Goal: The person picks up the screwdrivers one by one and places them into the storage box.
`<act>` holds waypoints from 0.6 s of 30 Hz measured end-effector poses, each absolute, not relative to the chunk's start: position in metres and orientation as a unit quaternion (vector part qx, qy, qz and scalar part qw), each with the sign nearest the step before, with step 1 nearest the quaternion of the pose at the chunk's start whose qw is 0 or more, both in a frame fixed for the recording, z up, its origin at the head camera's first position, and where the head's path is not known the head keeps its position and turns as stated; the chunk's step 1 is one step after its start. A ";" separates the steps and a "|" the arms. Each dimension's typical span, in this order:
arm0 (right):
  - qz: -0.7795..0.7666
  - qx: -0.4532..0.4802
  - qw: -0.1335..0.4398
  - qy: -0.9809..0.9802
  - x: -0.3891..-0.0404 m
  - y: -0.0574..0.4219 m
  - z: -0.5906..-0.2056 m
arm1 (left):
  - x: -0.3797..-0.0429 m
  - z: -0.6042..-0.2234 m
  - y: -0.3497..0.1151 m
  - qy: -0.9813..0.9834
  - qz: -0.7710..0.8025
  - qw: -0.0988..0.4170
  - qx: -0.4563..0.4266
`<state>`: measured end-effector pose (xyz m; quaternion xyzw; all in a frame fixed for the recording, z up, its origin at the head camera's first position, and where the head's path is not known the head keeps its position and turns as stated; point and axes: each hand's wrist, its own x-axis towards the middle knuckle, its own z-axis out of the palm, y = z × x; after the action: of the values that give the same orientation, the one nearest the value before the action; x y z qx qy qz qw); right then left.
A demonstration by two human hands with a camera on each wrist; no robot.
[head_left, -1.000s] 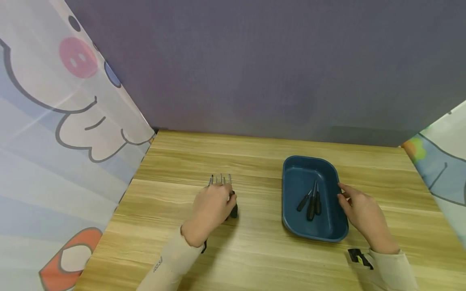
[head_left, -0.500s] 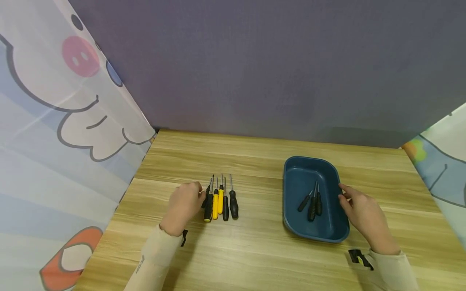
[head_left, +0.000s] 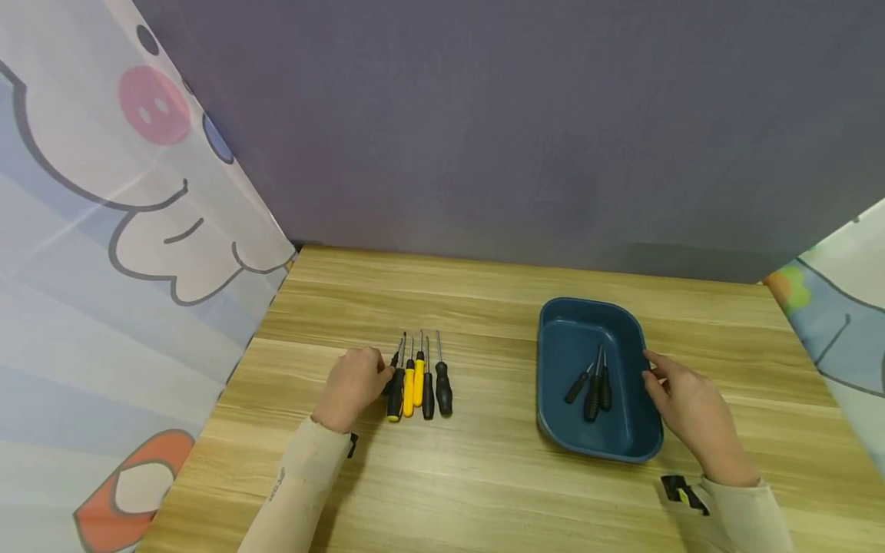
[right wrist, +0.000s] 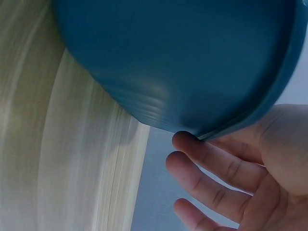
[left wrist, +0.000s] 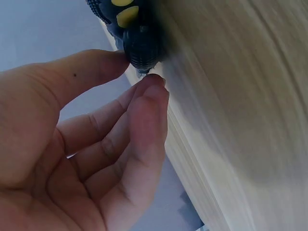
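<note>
Sleeves [head_left: 293, 476], pale and long, extend over the near part of a wood-grain bench [head_left: 484, 491], each ending in a bare hand. The left hand [head_left: 351, 386] has its thumb tip against a dark handle and its other fingers bent near the collar; whether they truly pinch it cannot be told. It seems to be the leftmost dark screwdriver [head_left: 395, 359] of six lying side by side, two of them yellow, shafts pointing away. Well to the right, the right hand [head_left: 687, 403] has its fingers loosely spread, tips touching the right rim of a blue tray [head_left: 563, 338] holding three small black screwdrivers [head_left: 591, 401].

The screwdrivers should be light, stiff and hard to damage. Their thin metal shafts are probably slick and the rounded handles might roll, so the handle just behind the collar seems the best hold. The tray looks like light, smooth plastic that could slide; its rim suits steadying. Beyond stands a grey panel [head_left: 484, 138].
</note>
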<state>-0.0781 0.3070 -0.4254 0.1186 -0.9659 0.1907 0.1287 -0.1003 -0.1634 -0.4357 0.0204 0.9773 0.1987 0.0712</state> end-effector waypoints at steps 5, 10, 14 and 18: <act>0.189 0.120 0.134 -0.965 -0.078 0.307 -0.425 | -0.102 -0.435 -0.163 0.974 0.211 0.078 0.023; 0.190 0.123 0.136 -0.965 -0.078 0.307 -0.426 | -0.106 -0.435 -0.163 0.972 0.213 0.098 0.003; 0.190 0.120 0.133 -0.965 -0.078 0.308 -0.427 | -0.109 -0.436 -0.162 0.971 0.212 0.110 -0.009; 0.189 0.122 0.132 -0.965 -0.078 0.308 -0.428 | -0.110 -0.437 -0.162 0.969 0.218 0.117 -0.018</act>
<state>-0.0781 0.3083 -0.4279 0.1216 -0.9654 0.1890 0.1320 -0.1095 -0.1618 -0.4368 -0.0178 0.9688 0.2177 0.1171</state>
